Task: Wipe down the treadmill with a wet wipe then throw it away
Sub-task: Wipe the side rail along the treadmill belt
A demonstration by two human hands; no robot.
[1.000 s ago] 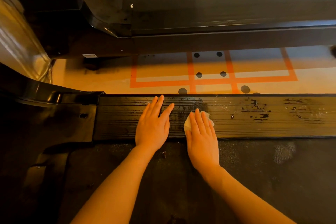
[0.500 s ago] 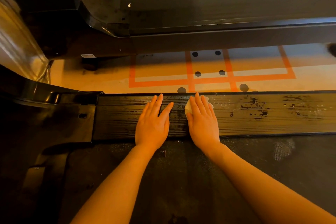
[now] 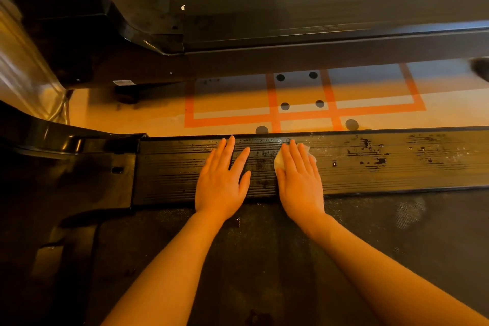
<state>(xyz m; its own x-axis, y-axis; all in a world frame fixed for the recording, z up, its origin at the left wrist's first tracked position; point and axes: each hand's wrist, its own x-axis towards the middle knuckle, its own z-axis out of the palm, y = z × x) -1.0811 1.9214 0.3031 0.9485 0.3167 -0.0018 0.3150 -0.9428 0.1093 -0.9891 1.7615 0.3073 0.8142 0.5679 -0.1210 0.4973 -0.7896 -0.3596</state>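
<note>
Here the right hand [image 3: 300, 180] presses a wet wipe [image 3: 280, 163] flat on the ribbed side rail [image 3: 397, 164] to scrub it, while the left hand [image 3: 221, 180], at its 9 o'clock, rests flat and empty, seemingly for support.

Treadmill side rail [image 3: 383, 167], ribbed and black, bearing 2 hands and a wipe.

The left hand [image 3: 221, 182] lies flat on the rail with fingers straight; just right of it the right hand [image 3: 300, 182] presses a white wipe [image 3: 279, 161] onto the rail, the wipe showing past the fingers. Wet streaks and spots mark the rail right of the wipe. The belt [image 3: 264, 259] runs along the rail's near edge. Beyond the rail's far edge lies the floor [image 3: 132, 116], marked with orange tape lines [image 3: 275, 116] and dark dots [image 3: 284, 106].
</note>
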